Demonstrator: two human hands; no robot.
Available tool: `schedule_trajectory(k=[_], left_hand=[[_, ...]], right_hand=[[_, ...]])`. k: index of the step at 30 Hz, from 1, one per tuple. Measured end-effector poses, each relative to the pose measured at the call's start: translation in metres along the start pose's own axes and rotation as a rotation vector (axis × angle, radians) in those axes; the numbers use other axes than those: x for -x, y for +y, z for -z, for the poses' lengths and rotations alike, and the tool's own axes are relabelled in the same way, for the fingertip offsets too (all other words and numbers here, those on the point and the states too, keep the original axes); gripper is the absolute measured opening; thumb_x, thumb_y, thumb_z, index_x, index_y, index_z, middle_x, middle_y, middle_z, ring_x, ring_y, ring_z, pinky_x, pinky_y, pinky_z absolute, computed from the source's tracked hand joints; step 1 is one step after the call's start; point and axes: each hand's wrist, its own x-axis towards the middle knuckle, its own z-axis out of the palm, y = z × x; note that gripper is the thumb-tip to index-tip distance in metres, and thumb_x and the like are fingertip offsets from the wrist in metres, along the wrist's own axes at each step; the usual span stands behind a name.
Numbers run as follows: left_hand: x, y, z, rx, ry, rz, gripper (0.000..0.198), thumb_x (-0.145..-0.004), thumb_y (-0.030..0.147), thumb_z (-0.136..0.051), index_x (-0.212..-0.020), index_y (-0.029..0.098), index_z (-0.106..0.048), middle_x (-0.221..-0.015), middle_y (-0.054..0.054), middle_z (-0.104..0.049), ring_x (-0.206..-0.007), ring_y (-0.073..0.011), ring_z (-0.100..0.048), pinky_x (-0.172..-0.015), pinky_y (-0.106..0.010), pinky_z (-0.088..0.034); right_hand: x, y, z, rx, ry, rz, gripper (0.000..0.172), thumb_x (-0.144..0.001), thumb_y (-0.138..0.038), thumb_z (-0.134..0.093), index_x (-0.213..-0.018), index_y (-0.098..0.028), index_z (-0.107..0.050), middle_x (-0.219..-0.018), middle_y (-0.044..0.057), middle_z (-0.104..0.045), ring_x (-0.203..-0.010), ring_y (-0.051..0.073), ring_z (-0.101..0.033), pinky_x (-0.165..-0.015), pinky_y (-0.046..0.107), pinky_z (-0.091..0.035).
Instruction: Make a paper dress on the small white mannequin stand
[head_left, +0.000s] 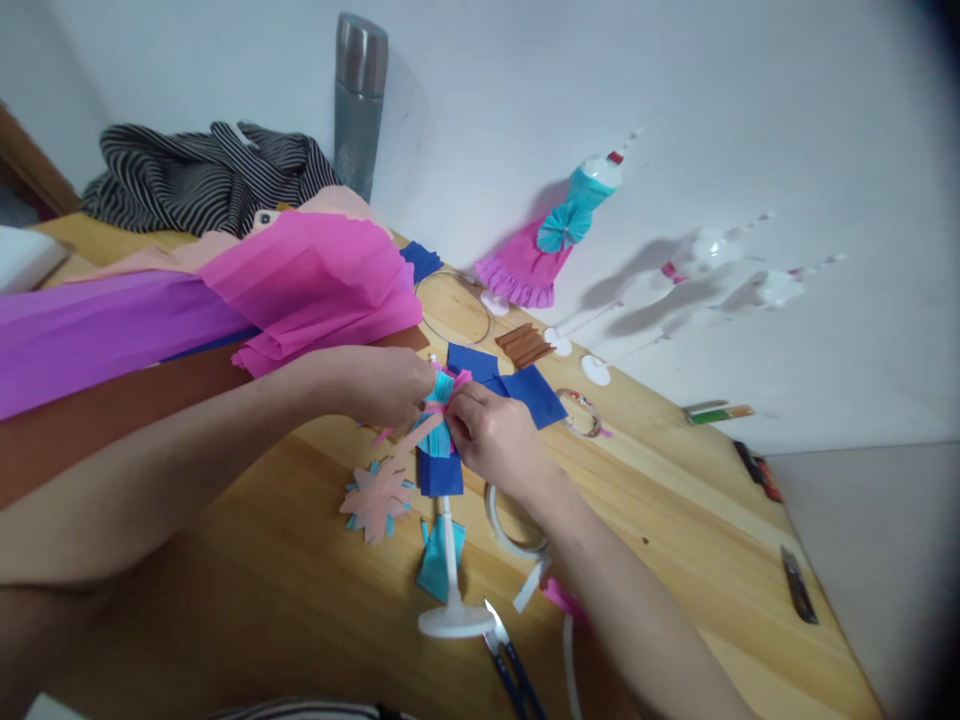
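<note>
Over the table, my left hand (394, 385) is closed at the upper part of a small paper-dressed doll stand (450, 550), its fingertips partly hidden. My right hand (487, 430) pinches a narrow pink paper strip where it crosses the front of the stand. Pleated turquoise paper (433, 438) wraps the stand, above a dark blue paper piece (440, 475). A loose peach strip end (409, 442) hangs down to the left. The stand's white pole rises from a round base (455, 622). Peach flower-shaped paper (377, 500) lies left of it.
Scissors (510, 660) lie beside the base, near a white tape roll (514, 525). Pink crepe paper (315, 285) covers the left side. A finished doll dress (536, 250) and two bare stands stand by the wall, with a grey bottle (360, 110) farther left. A cutter (799, 585) lies right.
</note>
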Motion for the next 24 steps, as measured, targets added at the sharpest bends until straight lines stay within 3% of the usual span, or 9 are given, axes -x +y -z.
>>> schedule_trajectory(k=[3, 10, 16, 20, 24], left_hand=[[0.004, -0.001, 0.003, 0.008, 0.007, 0.027, 0.021, -0.070, 0.005, -0.053, -0.051, 0.012, -0.059, -0.045, -0.002, -0.055, -0.040, -0.0103, -0.034, -0.048, -0.028, -0.025], [-0.010, 0.001, -0.005, 0.000, 0.170, -0.016, 0.029, -0.074, 0.002, -0.047, -0.079, 0.015, -0.071, -0.071, -0.004, -0.069, -0.054, -0.0119, -0.047, -0.050, -0.026, -0.027], [-0.014, 0.002, -0.008, -0.055, 0.118, -0.030, 0.028, -0.073, 0.003, -0.050, -0.076, 0.017, -0.074, -0.065, -0.002, -0.068, -0.047, -0.0100, -0.042, -0.047, -0.025, -0.023], [-0.016, -0.001, -0.013, -0.088, 0.151, -0.054, 0.026, -0.072, 0.000, -0.051, -0.071, 0.016, -0.072, -0.062, -0.002, -0.066, -0.046, -0.0092, -0.039, -0.048, -0.026, -0.023], [-0.030, -0.012, -0.033, -0.031, 0.256, -0.094, 0.021, -0.074, 0.006, -0.052, -0.065, 0.018, -0.067, -0.052, 0.000, -0.060, -0.044, -0.0106, -0.039, -0.047, -0.027, -0.024]], right_hand=[[0.000, 0.000, 0.001, -0.003, -0.001, -0.002, 0.022, -0.090, -0.015, -0.046, -0.077, -0.014, -0.065, -0.084, 0.008, -0.066, -0.065, 0.015, -0.059, -0.053, 0.026, -0.034], [0.000, -0.001, 0.002, 0.001, -0.029, -0.010, 0.018, -0.088, -0.014, -0.050, -0.080, -0.014, -0.066, -0.085, 0.008, -0.067, -0.068, 0.016, -0.062, -0.053, 0.027, -0.035], [-0.001, -0.001, 0.002, -0.004, -0.054, -0.027, 0.016, -0.086, -0.014, -0.052, -0.082, -0.014, -0.067, -0.088, 0.008, -0.068, -0.071, 0.018, -0.064, -0.053, 0.027, -0.036], [-0.001, 0.000, 0.002, -0.009, -0.054, -0.026, 0.017, -0.086, -0.013, -0.051, -0.082, -0.014, -0.067, -0.089, 0.008, -0.068, -0.072, 0.018, -0.065, -0.054, 0.028, -0.037], [-0.001, -0.001, 0.003, -0.019, -0.064, -0.028, 0.017, -0.087, -0.013, -0.051, -0.082, -0.014, -0.068, -0.089, 0.010, -0.068, -0.072, 0.018, -0.064, -0.054, 0.028, -0.039]])
